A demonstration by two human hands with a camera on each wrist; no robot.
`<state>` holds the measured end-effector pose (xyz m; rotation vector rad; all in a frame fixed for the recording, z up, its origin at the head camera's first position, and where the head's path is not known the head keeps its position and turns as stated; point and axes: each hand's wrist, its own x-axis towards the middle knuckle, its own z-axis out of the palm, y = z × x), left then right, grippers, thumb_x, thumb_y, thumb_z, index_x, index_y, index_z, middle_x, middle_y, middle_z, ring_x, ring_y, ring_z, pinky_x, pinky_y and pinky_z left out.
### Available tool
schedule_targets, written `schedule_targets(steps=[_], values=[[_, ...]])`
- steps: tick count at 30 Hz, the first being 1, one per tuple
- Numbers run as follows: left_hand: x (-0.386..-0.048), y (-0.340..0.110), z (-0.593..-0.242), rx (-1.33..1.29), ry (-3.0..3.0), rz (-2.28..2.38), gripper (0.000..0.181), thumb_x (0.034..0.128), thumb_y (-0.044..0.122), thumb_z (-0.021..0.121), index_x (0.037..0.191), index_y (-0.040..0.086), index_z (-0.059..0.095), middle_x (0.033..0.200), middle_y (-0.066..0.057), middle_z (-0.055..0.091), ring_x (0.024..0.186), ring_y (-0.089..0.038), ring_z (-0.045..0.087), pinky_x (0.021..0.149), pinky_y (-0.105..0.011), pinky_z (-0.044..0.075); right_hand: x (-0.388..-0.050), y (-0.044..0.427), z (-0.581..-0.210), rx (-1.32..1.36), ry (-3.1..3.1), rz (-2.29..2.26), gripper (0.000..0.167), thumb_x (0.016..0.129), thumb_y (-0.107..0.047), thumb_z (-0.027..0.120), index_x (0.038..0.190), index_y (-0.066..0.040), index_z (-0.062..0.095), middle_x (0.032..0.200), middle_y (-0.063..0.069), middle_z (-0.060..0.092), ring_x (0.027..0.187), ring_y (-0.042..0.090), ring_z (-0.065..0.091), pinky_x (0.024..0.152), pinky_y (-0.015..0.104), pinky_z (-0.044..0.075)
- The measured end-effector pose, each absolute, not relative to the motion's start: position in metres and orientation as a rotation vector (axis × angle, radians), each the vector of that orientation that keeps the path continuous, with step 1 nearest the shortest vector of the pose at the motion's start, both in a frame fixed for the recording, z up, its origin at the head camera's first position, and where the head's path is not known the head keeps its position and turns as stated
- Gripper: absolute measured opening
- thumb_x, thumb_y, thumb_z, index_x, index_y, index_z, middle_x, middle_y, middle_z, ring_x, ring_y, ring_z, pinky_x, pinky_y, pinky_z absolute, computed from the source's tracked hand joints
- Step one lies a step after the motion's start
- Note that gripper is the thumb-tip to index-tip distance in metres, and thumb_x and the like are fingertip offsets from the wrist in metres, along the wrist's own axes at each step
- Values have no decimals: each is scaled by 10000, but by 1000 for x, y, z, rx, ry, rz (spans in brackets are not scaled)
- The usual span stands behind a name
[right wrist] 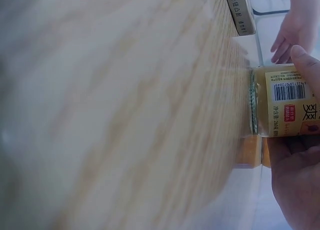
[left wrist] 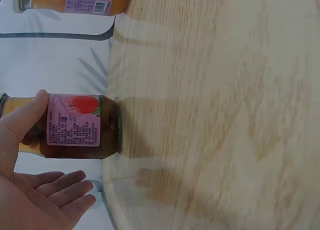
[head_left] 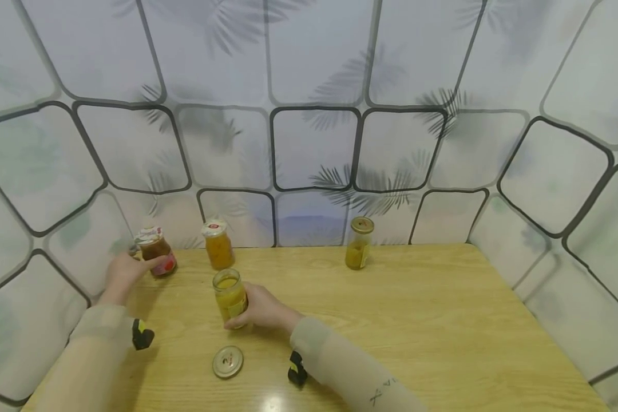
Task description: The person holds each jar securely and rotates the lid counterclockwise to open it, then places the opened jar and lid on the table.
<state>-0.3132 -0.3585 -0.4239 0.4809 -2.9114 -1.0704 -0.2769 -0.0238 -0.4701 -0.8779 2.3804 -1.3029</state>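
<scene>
My right hand (head_left: 265,309) grips an uncovered glass jar of yellow food (head_left: 230,294) from its right side. In the right wrist view the thumb and fingers hold that jar (right wrist: 285,102) from opposite sides, and its label with a barcode shows. A round metal lid (head_left: 228,361) lies flat on the table in front of it. At the far left, my left hand (head_left: 123,274) is beside a dark jam jar (head_left: 156,247) with a pink label. The left wrist view has the thumb over this jar (left wrist: 75,122), while the other fingers stretch out loosely below it.
A lidded jar of orange food (head_left: 218,246) stands at the table's back edge, right of the jam jar. Farther right is a capped glass jar (head_left: 359,246), partly filled with yellow. Patterned wall covering (head_left: 314,149) rises behind the wooden table (head_left: 417,320).
</scene>
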Motion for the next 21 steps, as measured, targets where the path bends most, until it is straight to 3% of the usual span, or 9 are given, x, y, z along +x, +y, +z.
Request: schedule_targets(steps=[4, 12, 21], values=[[-317, -355, -430, 506, -2848, -1210, 1079, 974, 541, 696, 1574, -213, 211, 1619, -440, 285, 1497, -578, 332, 1247, -637, 331, -277, -24, -471, -864, 2376, -1305, 555, 795, -141, 958, 1255, -113, 650, 1153, -4, 742, 1008, -2, 636, 980, 193, 519], [-329, -345, -452, 480, -2744, -1164, 881, 972, 476, 718, 1447, -212, 440, 1469, -429, 511, 1340, -559, 531, 1158, -618, 440, -277, -24, -468, -845, 2372, -1311, 549, 800, -139, 954, 1258, -119, 651, 1164, -2, 741, 1034, 12, 644, 1003, 202, 516], [-333, -337, -465, 593, -2565, -1289, 876, 950, 460, 748, 1469, -182, 454, 1490, -401, 521, 1364, -518, 531, 1193, -580, 424, -279, -26, -473, -862, 2397, -1288, 555, 792, -164, 963, 1251, -132, 652, 1141, -22, 737, 1019, 5, 636, 992, 198, 517]])
